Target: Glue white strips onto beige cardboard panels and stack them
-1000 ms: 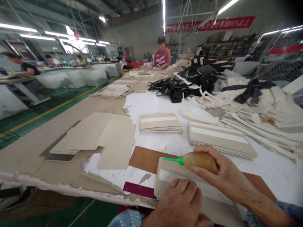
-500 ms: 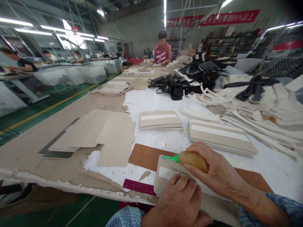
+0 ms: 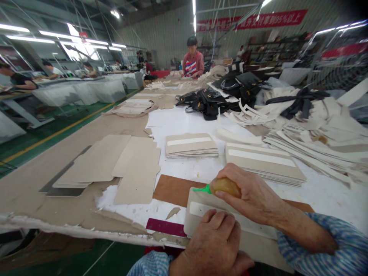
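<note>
My right hand (image 3: 244, 191) is wrapped round an amber squeeze bottle (image 3: 225, 187) with a green nozzle (image 3: 202, 189). The bottle lies tilted, its nozzle pointing left at the far left corner of a beige panel (image 3: 191, 226). A white strip (image 3: 198, 209) runs along that panel. My left hand (image 3: 215, 237) presses the panel down, fingers bent and close together, and hides part of it. Under the panel's far edge lies a brown board (image 3: 171, 189). A dark purple strip (image 3: 166, 227) rests left of the panel.
Beyond my hands stand two stacks of beige panels (image 3: 191, 143) (image 3: 263, 163) with white strips. Flat beige pieces (image 3: 136, 168) lie left. Black bag parts (image 3: 208, 101) and loose pale strips (image 3: 310, 153) cover the right side. A person (image 3: 193, 63) stands at the table's far end.
The bottle and my right hand have shifted slightly left and up in the view, and the nozzle tip is nearer the panel's corner. My left hand stays on the panel.
</note>
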### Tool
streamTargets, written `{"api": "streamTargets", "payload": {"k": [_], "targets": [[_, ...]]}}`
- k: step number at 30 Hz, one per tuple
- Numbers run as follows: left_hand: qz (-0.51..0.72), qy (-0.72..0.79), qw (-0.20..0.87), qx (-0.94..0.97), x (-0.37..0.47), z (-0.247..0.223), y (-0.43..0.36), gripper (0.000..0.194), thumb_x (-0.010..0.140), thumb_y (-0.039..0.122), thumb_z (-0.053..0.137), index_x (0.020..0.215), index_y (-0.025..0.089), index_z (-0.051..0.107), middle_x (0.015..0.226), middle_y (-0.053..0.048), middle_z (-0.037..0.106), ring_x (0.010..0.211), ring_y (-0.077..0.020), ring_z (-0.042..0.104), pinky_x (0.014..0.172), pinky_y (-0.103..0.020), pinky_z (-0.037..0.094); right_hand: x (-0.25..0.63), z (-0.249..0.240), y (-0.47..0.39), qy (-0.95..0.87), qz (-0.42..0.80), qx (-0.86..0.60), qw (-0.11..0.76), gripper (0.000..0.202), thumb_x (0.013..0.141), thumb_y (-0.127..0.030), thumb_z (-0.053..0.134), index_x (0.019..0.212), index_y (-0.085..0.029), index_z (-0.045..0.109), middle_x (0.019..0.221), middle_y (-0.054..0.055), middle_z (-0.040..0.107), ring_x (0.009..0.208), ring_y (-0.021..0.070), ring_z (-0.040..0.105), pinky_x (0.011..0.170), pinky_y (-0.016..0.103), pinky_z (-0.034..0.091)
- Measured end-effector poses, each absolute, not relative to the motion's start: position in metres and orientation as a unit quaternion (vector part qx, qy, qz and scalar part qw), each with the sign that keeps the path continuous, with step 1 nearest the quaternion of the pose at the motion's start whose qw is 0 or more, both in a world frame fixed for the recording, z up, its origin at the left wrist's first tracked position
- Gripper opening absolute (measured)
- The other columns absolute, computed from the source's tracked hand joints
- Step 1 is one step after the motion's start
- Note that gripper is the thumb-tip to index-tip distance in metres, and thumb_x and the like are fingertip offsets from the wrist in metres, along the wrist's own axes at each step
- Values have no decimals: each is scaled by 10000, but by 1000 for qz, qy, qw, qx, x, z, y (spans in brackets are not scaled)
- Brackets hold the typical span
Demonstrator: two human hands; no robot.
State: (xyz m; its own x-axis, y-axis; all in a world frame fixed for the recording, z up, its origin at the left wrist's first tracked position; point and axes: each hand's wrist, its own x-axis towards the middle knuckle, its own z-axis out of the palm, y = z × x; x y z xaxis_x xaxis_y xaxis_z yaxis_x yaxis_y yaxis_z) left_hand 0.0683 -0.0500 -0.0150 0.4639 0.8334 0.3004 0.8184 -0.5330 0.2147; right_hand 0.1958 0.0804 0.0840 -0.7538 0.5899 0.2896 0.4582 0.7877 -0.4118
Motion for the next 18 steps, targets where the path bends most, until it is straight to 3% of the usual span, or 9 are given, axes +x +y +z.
{"api": "streamTargets", "payload": {"k": [18], "targets": [[192, 485, 9, 853, 67, -15, -50, 588, 1036, 640, 498, 1281, 120, 619, 1249, -108, 690, 1158, -275, 590, 1076, -434, 433, 198, 97, 84, -929, 138, -302, 166, 90, 883, -268, 666, 957, -230, 632, 917, 20, 668, 754, 198, 628, 651, 313, 450]]}}
